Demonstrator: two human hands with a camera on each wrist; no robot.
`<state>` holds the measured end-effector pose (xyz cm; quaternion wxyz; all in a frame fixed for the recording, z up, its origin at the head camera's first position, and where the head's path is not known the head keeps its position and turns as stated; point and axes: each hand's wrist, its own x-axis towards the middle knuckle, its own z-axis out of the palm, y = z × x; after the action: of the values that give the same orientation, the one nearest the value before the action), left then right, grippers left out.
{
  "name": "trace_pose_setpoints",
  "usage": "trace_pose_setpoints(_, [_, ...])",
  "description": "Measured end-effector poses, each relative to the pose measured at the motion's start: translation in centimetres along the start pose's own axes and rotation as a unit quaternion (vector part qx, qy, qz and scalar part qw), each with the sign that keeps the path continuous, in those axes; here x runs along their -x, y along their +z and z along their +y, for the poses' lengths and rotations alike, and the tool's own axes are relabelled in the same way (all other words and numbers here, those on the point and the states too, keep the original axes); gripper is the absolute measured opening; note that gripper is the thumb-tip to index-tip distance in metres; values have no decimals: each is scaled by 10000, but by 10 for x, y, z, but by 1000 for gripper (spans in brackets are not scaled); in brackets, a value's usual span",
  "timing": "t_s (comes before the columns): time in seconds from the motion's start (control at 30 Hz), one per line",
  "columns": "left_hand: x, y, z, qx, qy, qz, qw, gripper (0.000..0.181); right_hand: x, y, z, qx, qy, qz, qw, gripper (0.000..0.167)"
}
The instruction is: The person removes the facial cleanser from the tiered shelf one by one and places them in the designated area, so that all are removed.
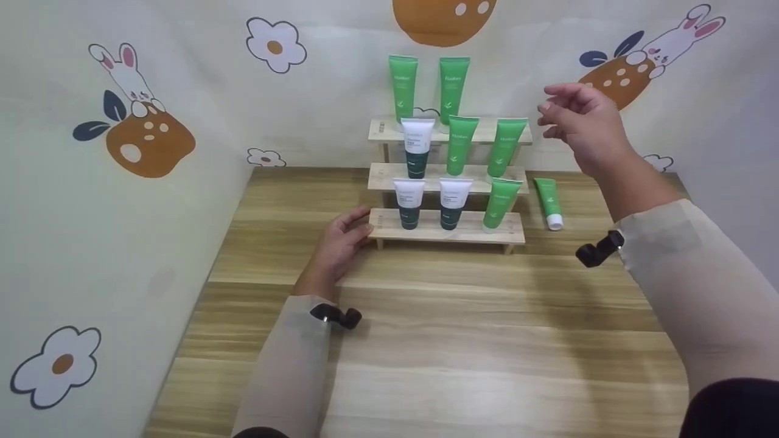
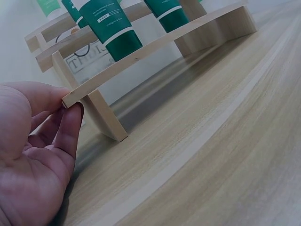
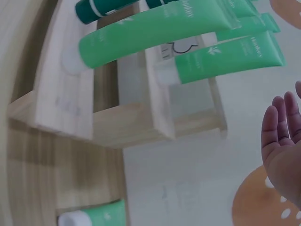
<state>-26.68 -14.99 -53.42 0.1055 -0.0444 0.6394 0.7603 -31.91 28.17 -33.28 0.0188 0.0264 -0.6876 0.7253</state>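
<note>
My left hand pinches the left end of the lowest tier of a three-tier wooden display rack, thumb above and fingers beneath. In the head view, my right hand is raised right of the top tier, fingers loosely bent and holding nothing. Two green tubes stand on the top tier. On the middle tier are a white-and-dark-green tube and two green ones. The bottom tier bears two white-and-dark-green tubes and one green tube at its right end.
Another green tube with a white cap lies on the wooden table, right of the rack. Behind and at the sides hangs a pale cloth printed with rabbits, oranges and flowers.
</note>
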Motion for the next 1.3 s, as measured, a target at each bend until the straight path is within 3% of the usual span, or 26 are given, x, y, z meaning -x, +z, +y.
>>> trace_pose_setpoints(0.17, [-1,-1,-1,-40,7,-24,10000,52,-8,14,-18,276,-195,-181,9993,50])
trace_pose_setpoints(0.4, [-1,-1,-1,-15,86,-192,9998,53,-20,34,-39,-222,-259,-349,9988,52])
trace_pose_setpoints(0.5, [-1,-2,-2,-69,47,-171,9998,53,-26,44,-45,-189,-235,-474,9984,51])
trace_pose_setpoints(0.83, [-2,-1,-2,31,13,-114,9999,52,-38,70,-51,537,-45,-881,9947,51])
trace_pose_setpoints(1.0, [-2,-1,0,80,31,-113,9999,52,-46,75,-54,689,26,-942,9932,49])
trace_pose_setpoints(1.3, [-1,1,-1,191,64,-153,9997,52,-50,89,-54,1580,217,-964,9825,47])
